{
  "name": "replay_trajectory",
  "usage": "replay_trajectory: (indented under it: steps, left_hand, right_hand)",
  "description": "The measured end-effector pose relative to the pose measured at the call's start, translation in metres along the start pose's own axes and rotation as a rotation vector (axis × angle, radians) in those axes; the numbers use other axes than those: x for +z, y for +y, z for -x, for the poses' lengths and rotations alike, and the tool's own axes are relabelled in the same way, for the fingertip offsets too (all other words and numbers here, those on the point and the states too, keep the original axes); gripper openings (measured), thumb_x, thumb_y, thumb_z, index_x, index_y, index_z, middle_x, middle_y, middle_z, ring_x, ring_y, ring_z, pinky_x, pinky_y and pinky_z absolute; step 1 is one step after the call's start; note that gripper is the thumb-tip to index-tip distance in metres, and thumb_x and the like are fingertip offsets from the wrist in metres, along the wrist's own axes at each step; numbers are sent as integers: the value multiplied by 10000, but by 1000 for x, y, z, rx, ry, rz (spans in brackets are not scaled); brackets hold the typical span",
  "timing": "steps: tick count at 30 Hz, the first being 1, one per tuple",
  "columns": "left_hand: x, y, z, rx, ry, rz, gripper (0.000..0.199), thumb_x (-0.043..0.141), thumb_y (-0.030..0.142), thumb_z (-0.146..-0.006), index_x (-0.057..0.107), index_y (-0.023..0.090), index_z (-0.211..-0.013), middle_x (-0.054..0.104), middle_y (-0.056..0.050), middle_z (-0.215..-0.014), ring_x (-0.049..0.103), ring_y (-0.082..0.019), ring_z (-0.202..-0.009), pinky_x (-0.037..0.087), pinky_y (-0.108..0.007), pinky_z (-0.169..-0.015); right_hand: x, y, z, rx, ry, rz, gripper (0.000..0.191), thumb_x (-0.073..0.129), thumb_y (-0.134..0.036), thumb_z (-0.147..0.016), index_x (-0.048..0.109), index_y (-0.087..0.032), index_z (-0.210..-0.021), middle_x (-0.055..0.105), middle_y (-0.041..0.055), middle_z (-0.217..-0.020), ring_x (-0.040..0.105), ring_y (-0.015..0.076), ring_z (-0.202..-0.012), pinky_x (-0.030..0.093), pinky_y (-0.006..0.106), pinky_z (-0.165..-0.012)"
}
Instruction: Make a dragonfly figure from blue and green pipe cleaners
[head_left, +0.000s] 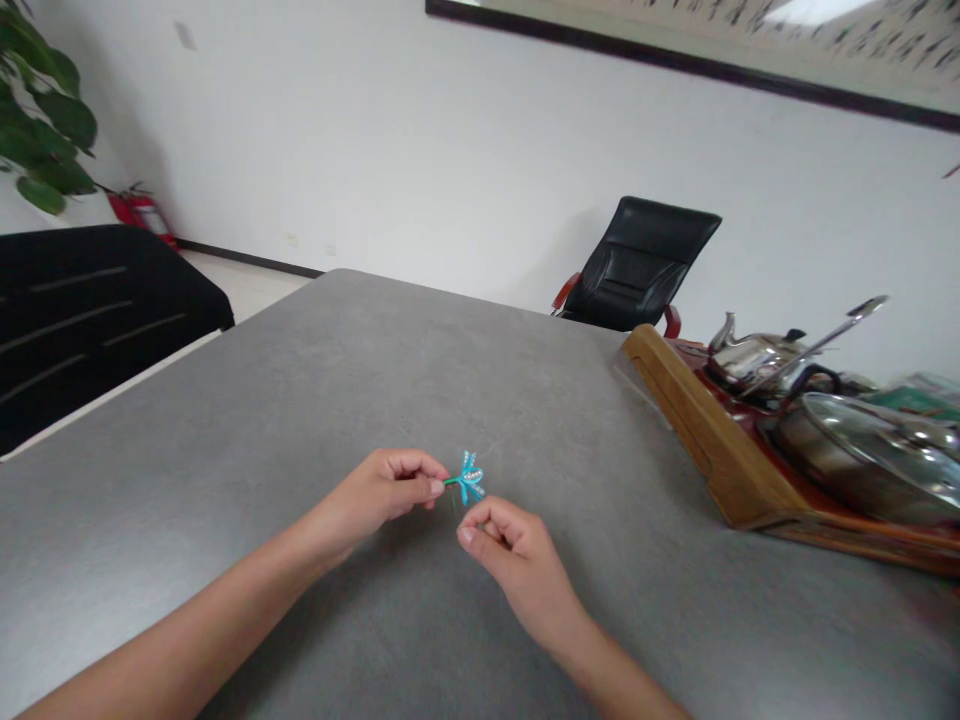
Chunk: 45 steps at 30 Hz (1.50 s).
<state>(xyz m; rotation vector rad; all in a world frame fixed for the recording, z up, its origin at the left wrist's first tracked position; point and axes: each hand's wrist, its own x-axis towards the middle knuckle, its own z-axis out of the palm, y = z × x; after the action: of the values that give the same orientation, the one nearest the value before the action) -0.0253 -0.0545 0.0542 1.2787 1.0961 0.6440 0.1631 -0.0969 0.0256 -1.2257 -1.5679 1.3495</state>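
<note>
A small blue beaded flower (471,476) with a green stem is held above the grey table (420,370). The fingertips of my left hand (397,484) pinch its stem, and the petals point to the right. Just below and right of the petals is my right hand (517,545), its thumb and forefinger pressed together. Whatever those fingers hold, if anything, is too small or hidden to make out. A thin green strand hangs from the stem between the two hands.
At the right edge stands a wooden tea tray (720,480) bearing a metal kettle (761,358) and a glass-lidded pan (862,450). Behind the table is a black leather chair (637,262); another black chair (97,310) stands at the left, near a fire extinguisher (146,212).
</note>
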Motion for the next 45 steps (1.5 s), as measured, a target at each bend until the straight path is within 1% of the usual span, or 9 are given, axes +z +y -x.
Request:
replay_trajectory:
  steps: [4, 9, 15, 21, 25, 29, 32, 38, 45]
  left_hand:
    - [-2, -1, 0, -15, -17, 77, 266, 626, 355, -715, 635, 122, -843, 513, 39, -617, 285, -54, -467, 155, -212, -450]
    - [-3, -3, 0, 2, -42, 115, 240, 625, 336, -731, 638, 123, -841, 524, 33, -635, 291, -47, -466, 149, -213, -446]
    - [-3, -2, 1, 9, -35, 124, 234, 627, 329, -735, 642, 121, -841, 523, 32, -638, 287, -46, -468, 145, -213, -449]
    - [-2, -2, 2, 6, -86, 121, 225, 635, 343, -743, 627, 122, -782, 523, 33, -622, 286, -52, -473, 157, -209, -446]
    - [-2, 0, 5, 7, -167, 89, 210, 648, 336, -736, 622, 130, -710, 527, 37, -585, 314, -61, -481, 197, -201, -453]
    - [-2, -1, 6, 51, -319, 52, 143, 652, 271, -734, 658, 131, -704, 548, 32, -590, 389, -72, -526, 265, -198, -508]
    - [-1, -4, 6, 71, -418, 29, 101, 649, 228, -731, 674, 133, -707, 555, 30, -584, 440, -83, -558, 309, -201, -556]
    - [0, -10, 7, 61, -449, -92, 66, 640, 189, -726, 677, 135, -735, 510, 50, -570, 387, -70, -526, 280, -187, -517]
    - [1, -9, 6, 90, -409, -237, 112, 594, 217, -753, 674, 140, -742, 466, 55, -564, 362, -78, -525, 262, -186, -503]
  right_hand:
    - [0, 12, -9, 115, -10, -203, 230, 641, -377, -735, 558, -172, -670, 311, -84, -497, 230, 68, -452, 164, 228, -446]
    - [2, 19, -13, 229, -19, -343, 267, 694, -406, -673, 566, -172, -683, 338, -96, -481, 189, 43, -399, 131, 216, -406]
    - [1, 15, -12, 266, -25, -406, 251, 702, -375, -675, 560, -170, -695, 350, -102, -493, 164, 29, -379, 100, 213, -381]
    - [0, 12, -13, 258, -57, -456, 226, 691, -335, -688, 537, -171, -709, 291, -113, -497, 136, 35, -393, 87, 223, -384]
    - [-3, 14, -14, 284, -42, -451, 164, 660, -276, -660, 536, -171, -685, 313, -109, -486, 129, 37, -393, 77, 227, -386]
    - [-5, 14, -15, 301, -42, -425, 107, 601, -260, -661, 551, -166, -675, 384, -84, -485, 200, 48, -405, 109, 223, -401]
    - [-6, 12, -14, 315, -34, -371, 126, 619, -277, -659, 563, -164, -669, 396, -79, -479, 234, 53, -412, 133, 225, -411]
    - [-9, 6, -15, 225, -3, -270, 209, 661, -353, -701, 585, -161, -676, 350, -81, -474, 252, 69, -437, 161, 228, -428]
    - [-11, -6, -3, -13, 78, -28, 207, 599, -344, -800, 603, -170, -687, 333, -65, -512, 284, 86, -486, 222, 227, -468]
